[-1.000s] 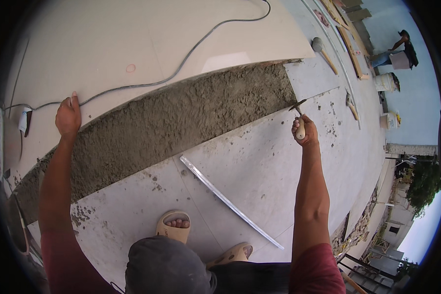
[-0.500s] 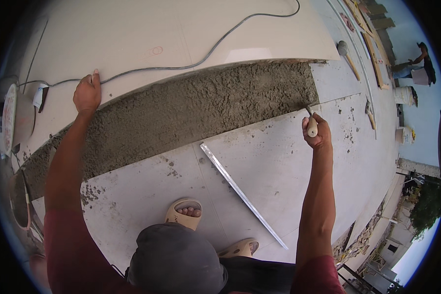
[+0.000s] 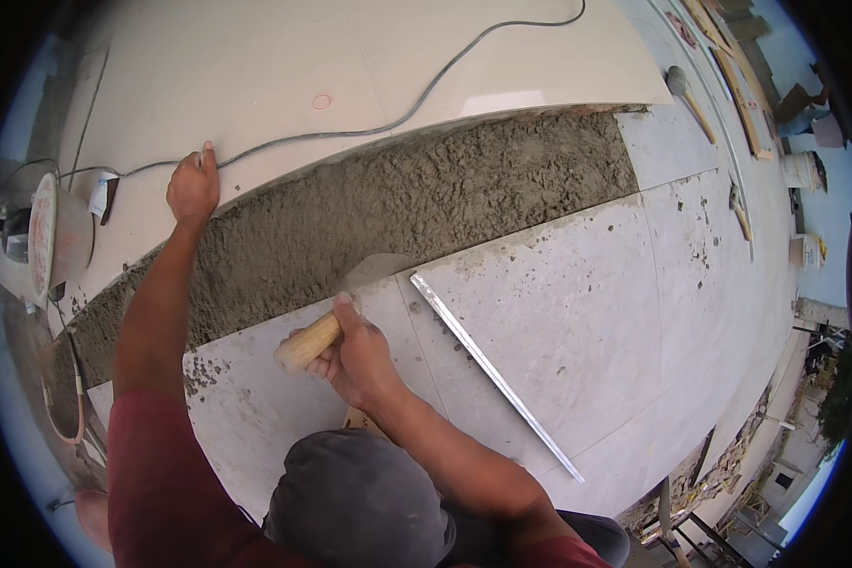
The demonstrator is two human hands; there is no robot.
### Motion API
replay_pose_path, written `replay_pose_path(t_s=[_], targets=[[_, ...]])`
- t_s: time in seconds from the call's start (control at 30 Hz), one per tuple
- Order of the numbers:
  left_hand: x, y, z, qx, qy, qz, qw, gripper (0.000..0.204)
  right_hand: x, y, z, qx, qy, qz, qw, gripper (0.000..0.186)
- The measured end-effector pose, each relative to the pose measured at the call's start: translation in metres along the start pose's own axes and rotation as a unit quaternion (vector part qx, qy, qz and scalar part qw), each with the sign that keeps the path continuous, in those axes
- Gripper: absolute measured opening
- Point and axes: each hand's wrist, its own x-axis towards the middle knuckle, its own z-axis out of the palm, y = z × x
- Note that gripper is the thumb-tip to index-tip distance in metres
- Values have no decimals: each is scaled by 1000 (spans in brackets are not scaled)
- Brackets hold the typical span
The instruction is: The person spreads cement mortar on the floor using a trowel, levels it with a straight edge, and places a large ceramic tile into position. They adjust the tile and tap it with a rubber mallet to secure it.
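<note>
A strip of wet grey mortar (image 3: 426,199) runs between a raised beige slab (image 3: 237,76) and the light grey floor tiles (image 3: 577,312). My right hand (image 3: 358,360) is closed round the wooden handle of a trowel (image 3: 310,343). Its blade, blurred, lies flat at the mortar's near edge, over the tile border. On the far side, my left hand (image 3: 194,189) leans on the slab's edge beside a dark cable (image 3: 407,114), fingers stretched forward and nothing seen in them. A long metal straightedge (image 3: 497,374) lies slantwise on the tiles, right of my right hand.
At the left stands a white bucket (image 3: 71,232). A mallet (image 3: 677,80), a hammer (image 3: 736,204) and wooden boards (image 3: 740,104) lie toward the upper right. Beyond them are pails (image 3: 803,170) and another person, partly visible. Mortar crumbs dot the tiles.
My right hand has swept the trowel leftward from the mortar's right end to its middle near edge, turning the handle. My left hand stays on the slab. The view has shifted slightly.
</note>
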Motion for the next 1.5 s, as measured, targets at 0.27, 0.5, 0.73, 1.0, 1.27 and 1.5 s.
replay_pose_path(t_s=[0.27, 0.5, 0.73, 1.0, 1.27, 1.5], targets=[[-8, 6, -6, -23, -6, 7, 1000, 58, -63, -37, -43, -133, -21, 37, 990, 41], [5, -22, 20, -33, 76, 27, 996, 59, -162, -138, -144, -346, 163, -122, 916, 26], [5, -7, -3, -77, -37, 154, 984, 44, -302, -161, -322, -624, 444, -185, 616, 39], [-255, 146, -39, -23, -255, 572, 780, 43, -385, -98, -410, -464, 596, -239, 611, 31], [-346, 232, -11, 112, -302, 686, 652, 38, -312, -29, -437, -656, 438, -306, 533, 24], [-355, 244, -12, 55, -275, 689, 668, 7, -243, -11, -451, -685, 330, -356, 544, 27]])
